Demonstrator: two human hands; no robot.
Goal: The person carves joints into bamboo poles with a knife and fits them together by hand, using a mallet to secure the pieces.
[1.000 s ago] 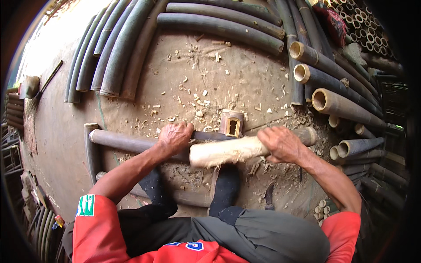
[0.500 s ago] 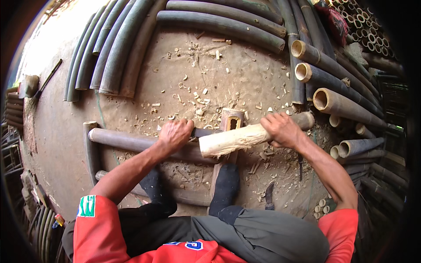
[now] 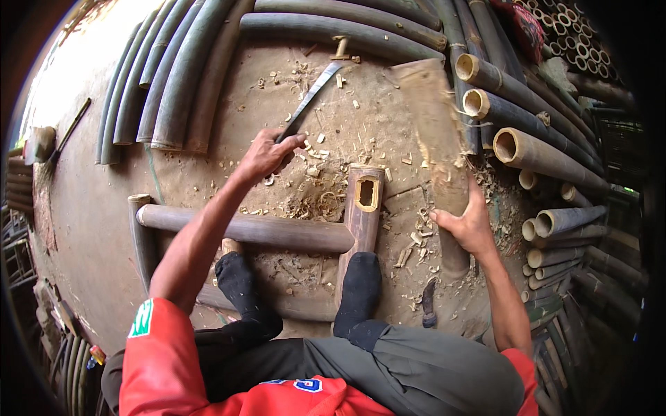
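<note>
My left hand (image 3: pixel 267 156) is closed round the near end of a long narrow blade (image 3: pixel 312 99), which points away from me over the ground. A short pale wooden piece (image 3: pixel 340 48) shows at the blade's far end; I cannot tell if it is attached. My right hand (image 3: pixel 468 218) grips a thick wooden club (image 3: pixel 433 114), upright in view, its far end rough and blurred. Between the hands lies a bamboo frame: a crosspiece (image 3: pixel 270 232) meets a bamboo post (image 3: pixel 355 243) with a rectangular slot (image 3: pixel 367 193) cut near its far end. My socked feet (image 3: pixel 361 284) rest on the frame.
Dark bamboo poles (image 3: pixel 187 76) lie at the far left, and more poles (image 3: pixel 347 31) cross the back. Cut bamboo tubes (image 3: pixel 548 159) are stacked along the right. Pale shavings (image 3: pixel 322 204) litter the ground. A dark curved object (image 3: pixel 429 305) lies beside my right foot.
My left hand has lifted the blade off the slotted post and swung it outward. My right hand has turned the club from lying across the post to upright, farther right.
</note>
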